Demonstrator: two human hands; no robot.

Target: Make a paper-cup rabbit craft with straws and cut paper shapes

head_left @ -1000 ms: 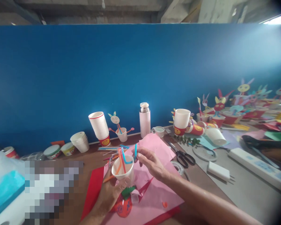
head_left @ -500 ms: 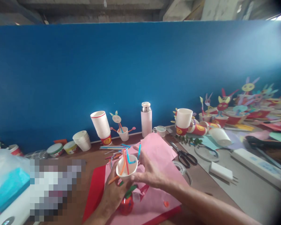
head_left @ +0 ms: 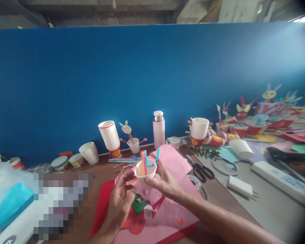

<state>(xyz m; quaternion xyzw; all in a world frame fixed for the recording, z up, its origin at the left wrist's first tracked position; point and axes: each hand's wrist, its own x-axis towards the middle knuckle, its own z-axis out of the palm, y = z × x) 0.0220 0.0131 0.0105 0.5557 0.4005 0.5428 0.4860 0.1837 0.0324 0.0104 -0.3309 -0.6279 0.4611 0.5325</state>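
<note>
A white paper cup is gripped in my right hand, thumb on the near side. Orange, red and blue bendy straws stand in it; a blue one pokes out past the right rim and an orange one on the left. My left hand is open beside the cup, fingers curved and apart, fingertips close to its left side; contact is hard to tell. Below lies an orange-red paper cutout with drawn lines and green paper pieces, on pink paper.
Loose straws, a cup stack, a finished cup figure and a pink thermos stand behind. Black scissors, a tape roll, a white adapter and a power strip lie right. Several cup figures crowd farther right.
The cup has moved up and to the right in my right hand. My left hand has come off it and opened, uncovering more of the orange-red cutout and green pieces.
</note>
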